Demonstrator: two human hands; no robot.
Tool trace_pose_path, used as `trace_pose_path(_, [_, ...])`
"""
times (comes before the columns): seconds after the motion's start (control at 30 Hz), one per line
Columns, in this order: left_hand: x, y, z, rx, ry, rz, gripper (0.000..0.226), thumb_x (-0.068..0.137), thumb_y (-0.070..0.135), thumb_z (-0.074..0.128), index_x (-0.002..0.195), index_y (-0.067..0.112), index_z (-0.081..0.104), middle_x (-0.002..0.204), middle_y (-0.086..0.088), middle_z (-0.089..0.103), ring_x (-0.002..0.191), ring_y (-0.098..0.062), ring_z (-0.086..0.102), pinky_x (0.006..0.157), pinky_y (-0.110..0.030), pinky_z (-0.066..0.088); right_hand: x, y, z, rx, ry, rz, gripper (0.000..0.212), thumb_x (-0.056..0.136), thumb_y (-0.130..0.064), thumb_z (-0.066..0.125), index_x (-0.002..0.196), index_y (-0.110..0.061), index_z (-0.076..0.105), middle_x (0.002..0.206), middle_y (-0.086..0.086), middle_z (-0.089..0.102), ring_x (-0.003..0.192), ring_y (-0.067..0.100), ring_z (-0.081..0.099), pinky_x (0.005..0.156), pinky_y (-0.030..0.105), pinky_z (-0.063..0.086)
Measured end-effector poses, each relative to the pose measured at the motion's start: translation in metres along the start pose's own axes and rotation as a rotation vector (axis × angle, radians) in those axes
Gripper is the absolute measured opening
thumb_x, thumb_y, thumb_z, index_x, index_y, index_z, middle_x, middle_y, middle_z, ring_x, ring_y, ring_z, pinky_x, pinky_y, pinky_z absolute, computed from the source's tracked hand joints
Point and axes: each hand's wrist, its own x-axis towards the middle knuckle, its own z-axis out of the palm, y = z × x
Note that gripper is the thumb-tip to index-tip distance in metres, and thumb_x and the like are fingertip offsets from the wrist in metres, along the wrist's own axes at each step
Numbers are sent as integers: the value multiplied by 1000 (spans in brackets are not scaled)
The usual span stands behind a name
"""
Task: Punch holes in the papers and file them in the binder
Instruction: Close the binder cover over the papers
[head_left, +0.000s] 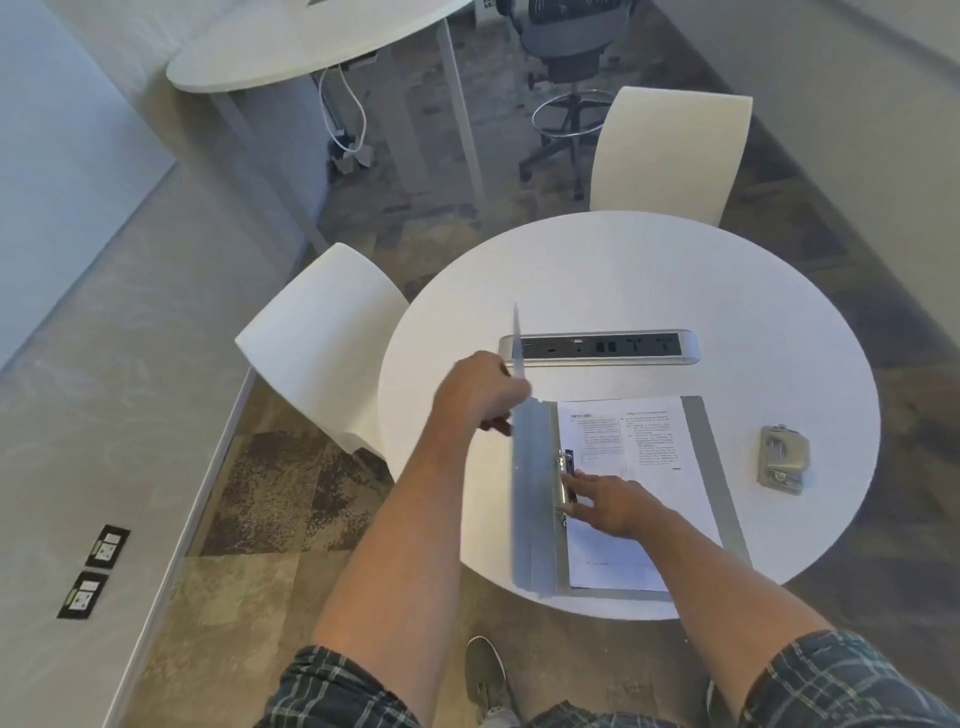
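Note:
A grey binder (540, 509) lies open on the round white table (779, 322). Its front cover stands nearly upright, seen edge-on, and my left hand (480, 392) grips that cover near its top. Printed white papers (623, 452) lie in the binder on the metal ring mechanism (563, 480). My right hand (610, 504) rests flat on the papers beside the rings, fingers spread and holding nothing. A metal hole punch (783, 458) sits on the table to the right of the binder, apart from both hands.
A silver power strip (597, 347) is set into the table behind the binder. Two white chairs (322, 343) (670, 156) stand at the table's left and far side. A second white table (291, 47) and an office stool (566, 78) are farther back.

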Motion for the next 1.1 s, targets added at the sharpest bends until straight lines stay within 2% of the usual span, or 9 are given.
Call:
trace_pose_path(0.13, [-8,30,32,-194,-302,72,70,81,73,66,114,11,65,103,-7,73,69,-24,79,84,-41,63,1,21,-8,711,14,24,44,86,-46,67,128,-33,70,135,-3,67,131,28,58,110,50,44])
trace_pose_path(0.23, [-3,31,64,-99,-369,115,66,83,69,67,122,16,67,116,-4,70,89,-24,78,91,-38,59,-31,46,-31,1300,153,91,59,66,-44,86,116,-16,73,111,14,75,96,27,72,88,46,55])
trace_pose_path(0.37, [12,11,111,186,-299,237,62,82,49,78,136,21,64,139,-4,62,127,-25,59,105,-35,48,-72,74,-56,1635,252,200,66,98,-64,45,82,-12,81,76,14,75,59,23,70,52,28,55])
trace_pose_path(0.43, [17,-3,134,259,-285,230,70,77,45,82,141,27,58,146,-6,52,132,-31,54,108,-42,46,-87,86,-61,1677,230,221,77,98,-71,36,87,-9,80,72,11,74,57,25,69,48,27,52])
trace_pose_path(0.5, [18,-19,152,355,-257,204,86,72,45,84,148,36,46,154,-5,36,136,-36,45,109,-48,43,-96,90,-62,1585,264,269,60,97,-63,51,94,-9,77,84,13,76,67,26,71,57,30,54])
trace_pose_path(0.6, [18,-41,172,427,-245,151,106,73,45,85,156,44,20,167,-4,7,149,-43,22,113,-57,36,-87,106,-45,1060,479,442,24,93,-32,74,102,-10,72,111,15,75,84,22,69,71,32,53])
trace_pose_path(0.7, [20,-58,184,412,-251,90,116,74,48,84,158,49,3,169,-7,-14,153,-42,14,113,-60,35,-78,107,-29,606,504,520,38,90,-31,72,121,-9,68,118,13,71,100,29,65,85,37,51])
trace_pose_path(0.9, [25,-70,185,459,-211,64,117,78,46,81,160,42,-2,169,0,-18,156,-38,8,112,-61,33,-63,95,-10,264,393,551,43,92,-41,60,121,-9,62,118,11,60,107,33,61,91,47,54])
trace_pose_path(1.1, [28,-73,192,559,-180,149,113,83,41,74,163,24,-4,170,5,-16,158,-29,-2,122,-52,24,-59,89,1,-4,269,312,68,100,-44,52,161,-31,23,170,2,16,151,27,27,115,43,36])
